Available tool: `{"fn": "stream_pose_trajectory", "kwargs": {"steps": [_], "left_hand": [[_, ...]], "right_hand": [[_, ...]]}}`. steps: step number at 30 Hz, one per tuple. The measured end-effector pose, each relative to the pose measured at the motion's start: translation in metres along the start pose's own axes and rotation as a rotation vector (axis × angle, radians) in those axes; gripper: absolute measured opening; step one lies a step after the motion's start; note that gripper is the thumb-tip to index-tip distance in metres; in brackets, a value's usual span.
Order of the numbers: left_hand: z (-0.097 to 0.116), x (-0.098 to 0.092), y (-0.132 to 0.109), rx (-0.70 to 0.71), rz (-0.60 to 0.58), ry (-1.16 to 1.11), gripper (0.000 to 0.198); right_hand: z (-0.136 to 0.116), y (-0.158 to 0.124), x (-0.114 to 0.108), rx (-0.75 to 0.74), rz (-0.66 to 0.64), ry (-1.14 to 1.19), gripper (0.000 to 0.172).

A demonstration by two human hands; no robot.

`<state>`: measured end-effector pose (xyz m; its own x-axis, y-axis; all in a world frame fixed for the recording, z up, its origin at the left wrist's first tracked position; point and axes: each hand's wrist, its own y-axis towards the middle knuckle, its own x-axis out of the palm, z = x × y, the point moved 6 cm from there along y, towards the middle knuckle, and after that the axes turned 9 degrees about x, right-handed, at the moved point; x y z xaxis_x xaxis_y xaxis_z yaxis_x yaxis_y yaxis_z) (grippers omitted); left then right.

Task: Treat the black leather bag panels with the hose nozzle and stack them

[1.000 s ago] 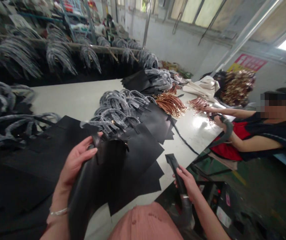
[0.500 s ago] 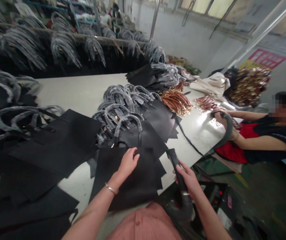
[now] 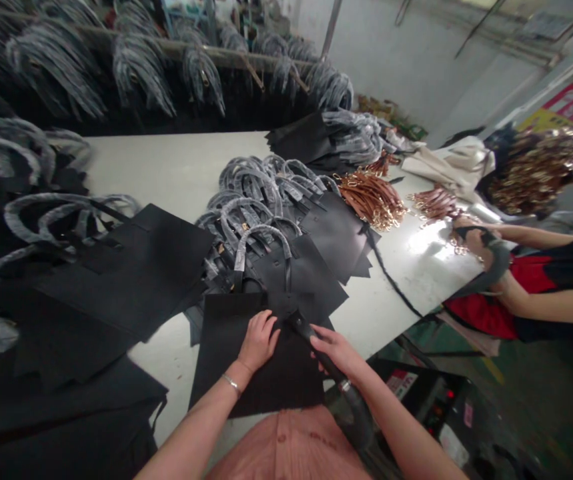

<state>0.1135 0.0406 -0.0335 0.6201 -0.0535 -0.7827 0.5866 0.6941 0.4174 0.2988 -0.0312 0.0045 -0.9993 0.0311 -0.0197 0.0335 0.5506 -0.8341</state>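
Head view: bag (image 3: 223, 347) lies flat on table (image 3: 166, 160) right at person's front, plastic-wrapped handles (image 3: 241, 257) pointing away, prob. so panel faces up unobstructed. L hand (image 3: 260, 341) palm-down on it nr top edge, fingers loosely spread, pinching nothing, prob. to keep it still. R hand (image 3: 333, 350) wrapped round hose (image 3: 353, 407), tip angled at top edge, can't tell if touching. Other bags (image 3: 311, 267) piled just behind, prob. for easy reach; tan straps (image 3: 371, 197) farther, nr co-worker's hand (image 3: 481, 245)
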Motion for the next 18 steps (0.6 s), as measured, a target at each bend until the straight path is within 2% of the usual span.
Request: {"fn": "stream_pose_trajectory", "kwargs": {"steps": [5,13,15,18], "left_hand": [[0.003,-0.004,0.003,0.0,-0.01,0.01,0.026],[0.008,-0.01,0.004,-0.013,-0.003,0.073,0.023],[0.009,-0.011,0.006,0.002,-0.01,0.082,0.022],[0.012,-0.01,0.005,0.059,-0.014,0.071,0.022]], "right_hand": [[-0.021,0.007,0.007,-0.05,-0.031,-0.028,0.061],[-0.006,-0.003,-0.005,0.071,-0.037,-0.003,0.068],[-0.014,0.002,0.003,0.031,-0.018,-0.029,0.068],[-0.038,0.004,0.018,-0.156,0.086,-0.091,0.066]]}}
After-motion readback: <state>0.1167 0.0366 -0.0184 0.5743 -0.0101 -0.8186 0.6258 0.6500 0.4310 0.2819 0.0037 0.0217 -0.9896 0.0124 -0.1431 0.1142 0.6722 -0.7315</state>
